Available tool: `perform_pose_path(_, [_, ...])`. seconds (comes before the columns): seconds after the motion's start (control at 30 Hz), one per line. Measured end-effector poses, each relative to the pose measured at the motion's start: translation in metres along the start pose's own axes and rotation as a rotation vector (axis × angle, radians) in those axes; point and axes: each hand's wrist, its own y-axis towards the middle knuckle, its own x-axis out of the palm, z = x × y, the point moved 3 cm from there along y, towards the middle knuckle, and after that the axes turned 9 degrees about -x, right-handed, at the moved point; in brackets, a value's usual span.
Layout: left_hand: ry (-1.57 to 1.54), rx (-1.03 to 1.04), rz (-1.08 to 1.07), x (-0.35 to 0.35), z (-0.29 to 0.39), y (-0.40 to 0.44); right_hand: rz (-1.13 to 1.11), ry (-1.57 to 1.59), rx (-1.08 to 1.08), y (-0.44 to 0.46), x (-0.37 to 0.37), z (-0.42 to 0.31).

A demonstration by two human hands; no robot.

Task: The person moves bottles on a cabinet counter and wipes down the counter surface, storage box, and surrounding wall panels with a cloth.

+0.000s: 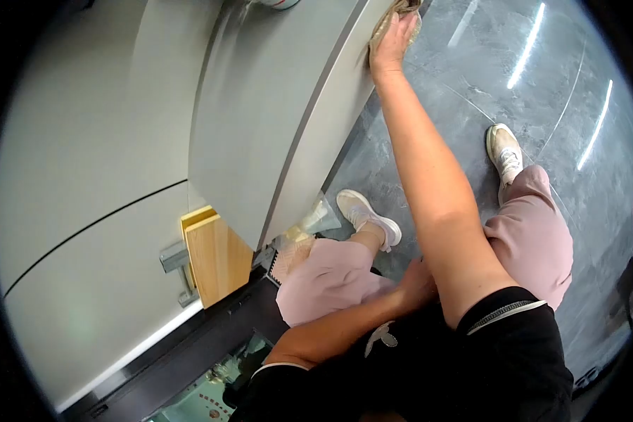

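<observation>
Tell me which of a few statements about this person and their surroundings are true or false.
1. The right hand holds a brown cloth at the edge of a gray panel. True.
2. The left hand reaches farther out than the right hand. False: the left hand is near the lap, partly hidden behind the right arm.
3. The person's trousers are pink. True.
4. Both feet are bare. False: both wear pale shoes.
5. The floor is gray, with bright streaks of light. True.
</observation>
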Motion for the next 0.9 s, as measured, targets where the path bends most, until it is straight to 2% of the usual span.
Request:
perform_pose_path(0.03, [-0.127,0.000,0.028,-0.001,0.001,-0.003,-0.122,0.022,0.110,-0.010,-0.008,-0.018])
perform_pose_path(0.07, [0.278,0.058,-0.070,-0.011,0.022,-0.001,-0.241,0.039,0.218,-0.020,-0.017,-0.036])
perform_pose_path(0.1, [0.681,0.118,-0.168,-0.013,0.032,0.000,-0.180,0.111,0.282,-0.045,-0.020,-0.053])
perform_pose_path(0.13, [0.676,0.119,-0.162,-0.002,0.021,-0.005,-0.120,0.182,0.344,-0.080,-0.020,-0.072])
perform_pose_path(0.17, [0.387,-0.012,-0.223,0.003,0.013,-0.007,-0.147,0.280,0.462,-0.109,-0.028,-0.098])
perform_pose_path(0.2, [-0.097,-0.195,-0.284,0.009,0.006,-0.011,-0.173,0.378,0.583,-0.138,-0.038,-0.128])
perform_pose_path(0.23, [-0.449,-0.350,-0.338,0.017,-0.002,-0.017,-0.194,0.458,0.717,-0.164,-0.048,-0.155])
perform_pose_path(0.27, [-0.589,-0.418,-0.385,0.026,-0.008,-0.025,-0.280,0.478,0.770,-0.186,-0.059,-0.179])
perform_pose_path(0.33, [-0.760,-0.511,-0.453,0.036,-0.016,-0.042,-0.533,0.457,0.770,-0.216,-0.076,-0.209])
perform_pose_path(0.37, [-0.788,-0.524,-0.472,0.040,-0.017,-0.048,-0.533,0.460,0.770,-0.219,-0.076,-0.210])
perform_pose_path(0.43, [-0.809,-0.532,-0.488,0.043,-0.014,-0.050,-0.514,0.519,0.744,-0.222,-0.078,-0.207])
perform_pose_path(0.47, [-0.802,-0.522,-0.486,0.042,-0.014,-0.050,-0.483,0.440,0.704,-0.220,-0.065,-0.194])
perform_pose_path(0.53, [-0.741,-0.473,-0.456,0.033,-0.005,-0.047,-0.280,0.371,0.549,-0.212,-0.032,-0.146])
perform_pose_path(0.6, [-0.644,-0.382,-0.381,0.020,0.008,-0.045,-0.216,0.171,0.381,-0.169,-0.017,-0.106])
perform_pose_path(0.63, [-0.590,-0.328,-0.336,0.015,0.014,-0.043,-0.232,0.140,0.422,-0.157,-0.009,-0.092])
perform_pose_path(0.7, [-0.751,-0.408,-0.335,0.012,0.020,-0.047,-0.260,0.112,0.456,-0.135,-0.015,-0.106])
perform_pose_path(0.73, [-0.808,-0.432,-0.330,0.008,0.025,-0.048,-0.141,0.329,0.715,-0.127,-0.032,-0.126])
perform_pose_path(0.77, [-0.495,-0.367,-0.329,-0.006,0.033,-0.052,-0.014,0.546,0.973,-0.131,-0.043,-0.147])
perform_pose_path(0.83, [-0.186,-0.304,-0.322,-0.012,0.033,-0.061,-0.074,0.567,1.146,-0.165,-0.055,-0.190])
perform_pose_path(0.87, [-0.351,-0.379,-0.390,-0.006,0.025,-0.069,-0.159,0.587,1.324,-0.190,-0.056,-0.211])
perform_pose_path(0.9, [-0.434,-0.414,-0.425,0.011,0.007,-0.076,-0.139,0.649,1.402,-0.214,-0.058,-0.231])
